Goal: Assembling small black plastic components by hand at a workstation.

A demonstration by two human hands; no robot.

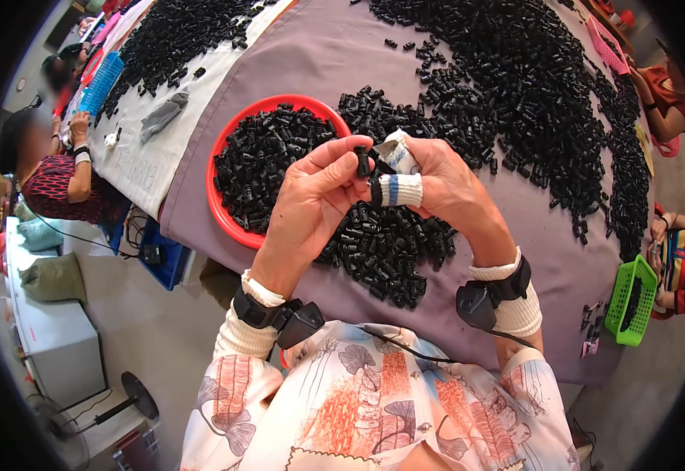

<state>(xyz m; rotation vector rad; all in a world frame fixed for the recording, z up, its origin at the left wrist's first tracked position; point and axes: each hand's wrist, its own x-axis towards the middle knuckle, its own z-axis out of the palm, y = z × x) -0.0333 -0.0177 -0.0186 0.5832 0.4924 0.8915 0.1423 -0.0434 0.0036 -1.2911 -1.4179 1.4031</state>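
Observation:
Between the thumb and fingers of my left hand (305,196) is a small black plastic part (363,162), held upright above the heap. My right hand (452,182) is closed close beside it, with white blue-striped wraps (402,191) on its thumb and finger. From its grip a small grey, blade-like piece (386,147) points at the part; its exact kind is too small to tell. Below my hands lies a loose pile of similar black parts (393,255). A red basin (218,206) full of them stands just left of my left hand.
A wide spread of black parts (507,94) covers the far right of the mauve cloth (279,49). A green basket (619,314) stands at the right edge, a blue basket (103,82) at the far left. Co-workers sit on both sides. Cables run from my wrist straps.

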